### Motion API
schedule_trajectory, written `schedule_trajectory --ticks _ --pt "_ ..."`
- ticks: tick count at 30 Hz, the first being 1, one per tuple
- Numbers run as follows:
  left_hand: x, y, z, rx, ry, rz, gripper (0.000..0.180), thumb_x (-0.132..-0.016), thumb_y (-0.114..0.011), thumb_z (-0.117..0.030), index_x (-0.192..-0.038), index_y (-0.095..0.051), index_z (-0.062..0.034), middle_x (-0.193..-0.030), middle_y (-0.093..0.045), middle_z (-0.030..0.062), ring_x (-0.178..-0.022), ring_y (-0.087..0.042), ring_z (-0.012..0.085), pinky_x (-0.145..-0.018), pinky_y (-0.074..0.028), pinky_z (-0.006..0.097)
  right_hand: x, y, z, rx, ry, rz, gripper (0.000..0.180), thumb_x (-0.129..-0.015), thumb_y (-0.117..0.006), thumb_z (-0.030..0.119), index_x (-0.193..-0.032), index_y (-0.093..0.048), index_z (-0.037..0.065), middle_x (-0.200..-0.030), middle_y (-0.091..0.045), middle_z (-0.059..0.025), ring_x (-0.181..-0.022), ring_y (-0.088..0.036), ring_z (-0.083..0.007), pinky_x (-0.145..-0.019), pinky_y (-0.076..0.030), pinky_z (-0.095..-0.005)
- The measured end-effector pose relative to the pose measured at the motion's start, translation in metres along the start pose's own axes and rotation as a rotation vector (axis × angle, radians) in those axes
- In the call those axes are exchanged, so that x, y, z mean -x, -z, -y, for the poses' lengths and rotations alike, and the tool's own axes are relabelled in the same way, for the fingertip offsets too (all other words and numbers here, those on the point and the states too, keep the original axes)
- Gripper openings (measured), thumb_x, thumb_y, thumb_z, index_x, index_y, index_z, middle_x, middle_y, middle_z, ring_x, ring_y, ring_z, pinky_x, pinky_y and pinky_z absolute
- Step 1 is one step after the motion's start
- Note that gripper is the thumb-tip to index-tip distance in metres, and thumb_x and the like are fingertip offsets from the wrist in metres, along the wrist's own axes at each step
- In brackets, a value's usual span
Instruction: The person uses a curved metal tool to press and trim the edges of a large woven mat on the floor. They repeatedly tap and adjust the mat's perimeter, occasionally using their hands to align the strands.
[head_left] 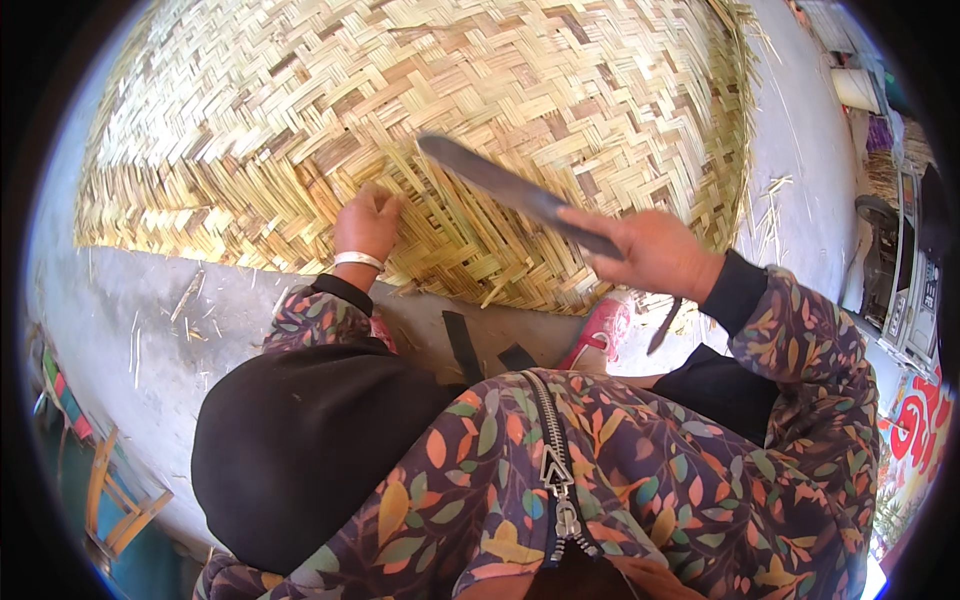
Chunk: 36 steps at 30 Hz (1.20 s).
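Observation:
A large woven mat (560,90) of pale yellow, split bamboo-like strips spreads across the ground in front of me. Along its near side, loose strips (450,225) lie at a slant over the weave. My left hand (368,222), with a white band at the wrist, is closed against these strips; what its fingers hold, if anything, is hidden. In my right hand (650,250) is a long, dark, flat knife (510,190), its rounded tip pointing up and left above the mat. That hand is slightly blurred.
The grey floor (140,320) has strip scraps on it. Below the mat's near edge are my pink shoes (605,325) and a dark flat piece (461,345). A wooden stool (120,500) stands at lower left. A vehicle (908,270) is at the right rim.

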<state>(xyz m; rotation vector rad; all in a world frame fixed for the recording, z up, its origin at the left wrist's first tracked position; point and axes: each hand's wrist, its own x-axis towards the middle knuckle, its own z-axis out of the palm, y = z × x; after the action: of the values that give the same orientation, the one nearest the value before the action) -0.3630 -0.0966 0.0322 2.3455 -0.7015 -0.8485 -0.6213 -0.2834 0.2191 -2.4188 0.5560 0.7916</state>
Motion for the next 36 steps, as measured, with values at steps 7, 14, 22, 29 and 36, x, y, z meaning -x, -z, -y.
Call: schedule_trajectory --ticks 7,14,22,29,36 --pt "-0.008 -0.012 -0.029 0.942 0.267 0.356 0.047 -0.09 -0.066 -0.017 -0.128 -0.05 0.005 -0.098 -0.065 0.0102 -0.069 -0.067 0.0184 -0.062 -0.057 0.03 -0.02 0.005 0.003 -0.419 0.086 -0.069 0.058 -0.084 -0.062 0.028 -0.139 -0.048 0.015 -0.082 -0.065 -0.0186 -0.071 -0.064 -0.0276 -0.072 -0.051 -0.036" --pt "-0.006 -0.01 -0.03 0.867 0.322 0.614 0.022 -0.087 -0.072 -0.024 -0.096 -0.064 -0.0059 -0.08 -0.064 0.0005 -0.062 -0.065 0.0109 -0.054 -0.053 0.025 -0.018 -0.011 -0.001 -0.611 0.091 0.004 0.058 -0.085 -0.059 0.014 -0.142 -0.047 0.019 -0.102 -0.064 -0.0068 -0.084 -0.058 -0.0124 -0.08 -0.048 -0.028" --pt "0.017 -0.023 -0.014 0.853 0.382 0.321 0.019 -0.091 -0.067 -0.017 -0.091 -0.059 0.0002 -0.072 -0.064 0.0051 -0.056 -0.067 0.0166 -0.048 -0.054 0.027 -0.025 -0.033 -0.004 -0.803 0.102 0.338 0.054 -0.089 -0.061 0.016 -0.142 -0.047 0.016 -0.129 -0.059 -0.0104 -0.108 -0.057 -0.0135 -0.097 -0.042 -0.0291" --pt "0.03 -0.025 0.0 1.017 0.31 0.251 0.022 -0.089 -0.071 -0.018 -0.086 -0.056 -0.0025 -0.072 -0.061 0.0044 -0.058 -0.065 0.0159 -0.051 -0.055 0.028 -0.041 -0.044 -0.008 -0.495 0.075 0.231 0.053 -0.088 -0.061 0.027 -0.137 -0.051 0.009 -0.079 -0.065 -0.0141 -0.073 -0.062 -0.0232 -0.071 -0.048 -0.0369" --pt "0.035 -0.015 -0.005 1.011 0.28 0.316 0.023 -0.089 -0.071 -0.023 -0.087 -0.057 -0.0054 -0.076 -0.061 0.0028 -0.061 -0.065 0.0148 -0.055 -0.055 0.027 -0.049 -0.016 -0.002 -0.534 0.057 0.303 0.055 -0.085 -0.061 0.031 -0.132 -0.055 0.004 -0.09 -0.068 -0.0188 -0.082 -0.066 -0.0278 -0.076 -0.049 -0.0375"
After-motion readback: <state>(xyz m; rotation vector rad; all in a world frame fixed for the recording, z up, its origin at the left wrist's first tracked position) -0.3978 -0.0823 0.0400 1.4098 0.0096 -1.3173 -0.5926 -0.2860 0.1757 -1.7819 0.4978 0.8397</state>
